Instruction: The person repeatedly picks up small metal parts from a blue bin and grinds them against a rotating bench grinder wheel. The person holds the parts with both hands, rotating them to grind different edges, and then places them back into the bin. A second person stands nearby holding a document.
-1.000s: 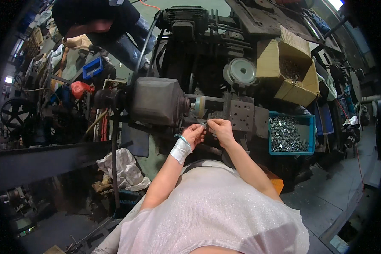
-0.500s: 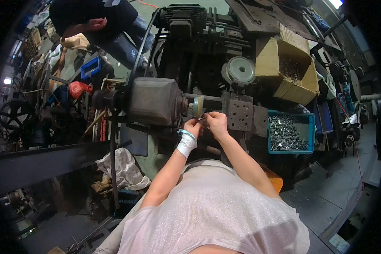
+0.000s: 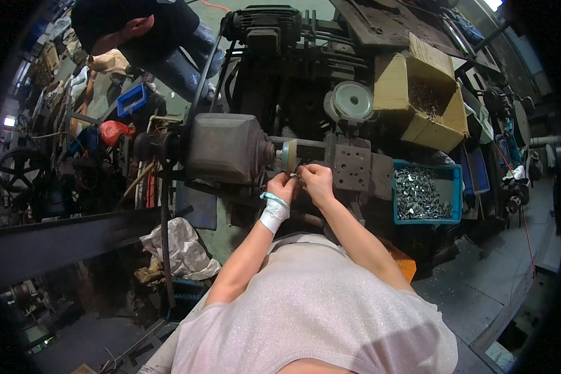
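Observation:
My left hand (image 3: 282, 187), with a white wrap and a light blue band at the wrist, has its fingers pinched together just below a round wheel (image 3: 289, 154) on the machine's spindle. Close on its right, my right hand (image 3: 317, 182) is closed in a pinch too. A small metal piece seems to sit between the fingertips of both hands, but its shape is too small and covered to make out. The wheel has a pale and yellowish rim. Left of it stands the grey machine housing (image 3: 224, 148); to the right is a dark block with holes (image 3: 353, 167).
A teal bin (image 3: 458, 194) of small metal parts stands to the right, below an open cardboard box (image 3: 389, 93). A motor (image 3: 265, 31) and a round metal disc (image 3: 353, 100) are behind. Another person (image 3: 137, 31) bends at the far left. A white sack (image 3: 179, 246) lies lower left.
Both hands stay together below the wheel, with only slight finger movement. The whole view has shifted a little. The other person's position is nearly the same.

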Tool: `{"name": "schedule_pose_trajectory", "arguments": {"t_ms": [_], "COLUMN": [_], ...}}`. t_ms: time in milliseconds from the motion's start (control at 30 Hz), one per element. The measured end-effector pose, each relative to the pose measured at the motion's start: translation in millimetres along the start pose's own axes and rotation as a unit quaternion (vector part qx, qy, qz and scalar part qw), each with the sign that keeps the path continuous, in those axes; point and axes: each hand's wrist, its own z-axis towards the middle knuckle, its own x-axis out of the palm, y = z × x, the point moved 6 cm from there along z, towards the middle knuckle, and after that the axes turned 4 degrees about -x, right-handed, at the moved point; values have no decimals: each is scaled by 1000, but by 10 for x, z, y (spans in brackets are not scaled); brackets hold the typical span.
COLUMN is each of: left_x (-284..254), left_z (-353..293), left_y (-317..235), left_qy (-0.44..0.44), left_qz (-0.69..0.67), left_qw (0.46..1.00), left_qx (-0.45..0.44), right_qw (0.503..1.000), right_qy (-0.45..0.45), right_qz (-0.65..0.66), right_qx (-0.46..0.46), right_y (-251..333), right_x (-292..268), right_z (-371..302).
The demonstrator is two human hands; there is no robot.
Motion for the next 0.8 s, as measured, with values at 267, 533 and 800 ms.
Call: {"name": "schedule_pose_trajectory", "arguments": {"t_ms": [267, 533, 800], "left_x": [-58, 47, -123], "left_z": [-512, -570, -610], "left_y": [-626, -659, -121], "left_qy": [-31, -13, -19], "left_qz": [72, 126, -18], "left_qw": [970, 961, 997], "left_qx": [229, 246, 74], "right_qw": [986, 928, 751], "right_qy": [80, 77, 18], "right_qz": [82, 354, 611], "right_qx": [-123, 88, 249], "right_y": [559, 427, 362], "right_x": [-57, -197, -1449], "right_z": [-554, -528, 87]}}
